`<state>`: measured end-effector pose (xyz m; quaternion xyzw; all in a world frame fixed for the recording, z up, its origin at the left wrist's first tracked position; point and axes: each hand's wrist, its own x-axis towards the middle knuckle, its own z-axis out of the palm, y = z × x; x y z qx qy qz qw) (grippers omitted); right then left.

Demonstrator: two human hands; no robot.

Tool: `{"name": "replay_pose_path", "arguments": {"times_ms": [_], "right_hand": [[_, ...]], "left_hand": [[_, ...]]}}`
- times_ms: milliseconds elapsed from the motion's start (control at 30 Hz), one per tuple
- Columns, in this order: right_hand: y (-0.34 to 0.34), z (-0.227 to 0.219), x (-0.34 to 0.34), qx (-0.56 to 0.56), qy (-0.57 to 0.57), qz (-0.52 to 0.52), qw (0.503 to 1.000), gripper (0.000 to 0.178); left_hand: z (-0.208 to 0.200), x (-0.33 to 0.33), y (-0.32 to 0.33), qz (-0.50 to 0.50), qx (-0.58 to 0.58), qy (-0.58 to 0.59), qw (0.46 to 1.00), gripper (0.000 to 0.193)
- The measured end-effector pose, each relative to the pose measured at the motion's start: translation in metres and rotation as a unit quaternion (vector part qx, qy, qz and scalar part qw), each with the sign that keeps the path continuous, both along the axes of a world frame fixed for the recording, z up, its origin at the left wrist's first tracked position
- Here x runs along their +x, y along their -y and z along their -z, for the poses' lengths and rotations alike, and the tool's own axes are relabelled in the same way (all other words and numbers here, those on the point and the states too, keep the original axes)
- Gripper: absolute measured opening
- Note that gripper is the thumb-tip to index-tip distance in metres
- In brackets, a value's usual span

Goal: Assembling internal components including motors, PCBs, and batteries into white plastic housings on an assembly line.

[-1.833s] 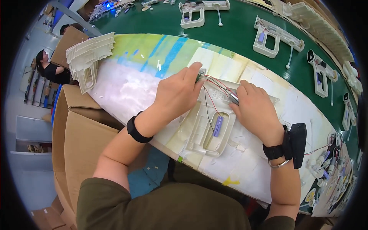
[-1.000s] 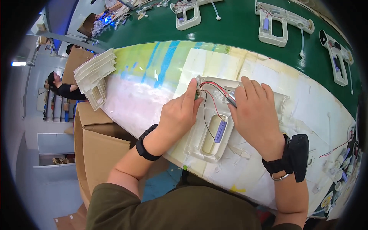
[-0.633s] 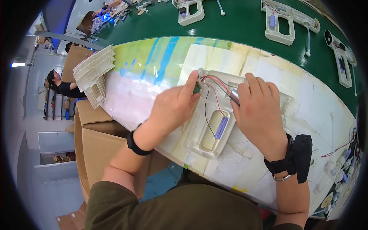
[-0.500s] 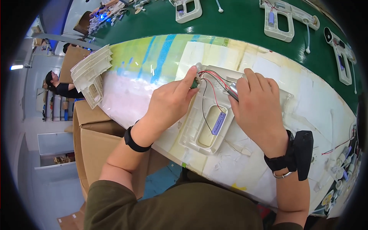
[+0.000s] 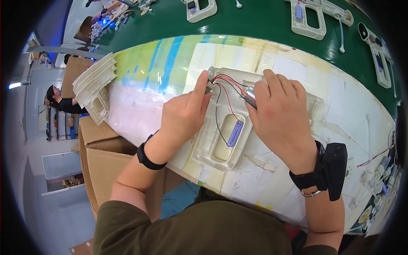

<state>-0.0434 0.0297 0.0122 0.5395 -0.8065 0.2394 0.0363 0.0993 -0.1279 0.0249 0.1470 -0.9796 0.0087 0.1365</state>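
Note:
A white plastic housing half [image 5: 203,148] lies open on the table in front of me, with a handle-shaped opening. In that opening sits a purple cylindrical battery [image 5: 235,134], with a red and a black wire running up from it. My left hand [image 5: 183,111] pinches a small green circuit board [image 5: 208,90] at the housing's upper left corner, mostly hidden by the fingers. My right hand [image 5: 282,117] is closed around a silver cylindrical motor [image 5: 250,94] with a dark side, over the upper part of the housing. Red and black wires [image 5: 227,79] run between board and motor.
Stacked white housing shells [image 5: 94,83] stand at the table's left edge, above an open cardboard box [image 5: 106,163]. Along the green table [image 5: 250,21] lie several part-assembled housings [image 5: 308,21]. Small parts [image 5: 380,182] crowd the right edge. Another person [image 5: 63,102] is at the far left.
The view has shifted slightly, so the table and housing appear a little further left. Both hands keep their grips, moving slightly left with the housing.

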Motion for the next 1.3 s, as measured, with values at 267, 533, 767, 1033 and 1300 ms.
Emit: {"name": "replay_pose_path", "arguments": {"times_ms": [267, 533, 767, 1033, 1300], "right_hand": [[-0.003, -0.001, 0.000, -0.016, -0.003, -0.008, 1.000, 0.030], [-0.007, 0.001, 0.000, -0.016, -0.020, -0.007, 1.000, 0.030], [-0.003, 0.003, -0.001, -0.032, -0.064, -0.013, 0.997, 0.023], [0.002, -0.002, -0.001, -0.016, -0.058, -0.012, 0.998, 0.024], [-0.002, -0.009, 0.001, 0.025, -0.006, -0.016, 1.000, 0.032]], "left_hand": [[0.012, 0.007, 0.009, 0.073, 0.129, -0.091, 0.985, 0.052], [-0.026, 0.015, -0.031, 0.105, 0.092, -0.119, 0.983, 0.037], [-0.031, 0.010, -0.061, 0.180, 0.070, 0.116, 0.974, 0.037], [-0.014, 0.015, -0.052, 0.194, 0.025, 0.044, 0.980, 0.033], [-0.001, 0.017, -0.047, 0.236, 0.019, -0.023, 0.971, 0.030]]}}
